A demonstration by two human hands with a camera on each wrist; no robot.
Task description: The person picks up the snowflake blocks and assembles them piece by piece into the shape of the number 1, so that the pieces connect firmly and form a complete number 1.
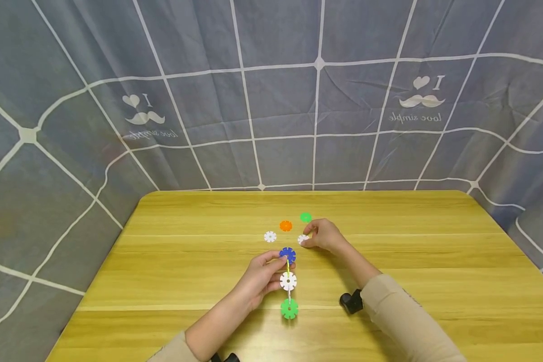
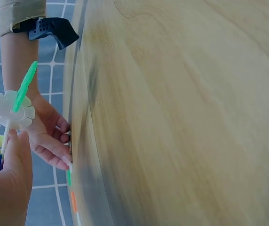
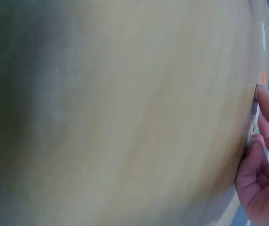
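Observation:
My left hand (image 1: pixel 264 276) pinches a chain of interlocked notched plastic discs between thumb and fingers, at its upper end. In that chain a blue disc (image 1: pixel 287 255) is at the top, then a yellow disc (image 1: pixel 288 267) seen edge-on, a white disc (image 1: pixel 288 281), another white piece edge-on, and a green disc (image 1: pixel 289 308) at the near end. Farther off, my right hand (image 1: pixel 324 235) reaches down to the table and grips a loose white disc (image 1: pixel 302 240) by its edge with thumb and fingertips. The right wrist view shows that hand's curled fingers (image 3: pixel 252 165) low against the tabletop.
Three other loose discs lie on the wooden table (image 1: pixel 185 271): a white one (image 1: pixel 270 236), an orange one (image 1: pixel 286 225) and a green one (image 1: pixel 305 217) just beyond my right fingers. A grey curtain (image 1: pixel 280 100) with white lines hangs behind the table. Black wrist mounts (image 1: pixel 351 302) are on both forearms.

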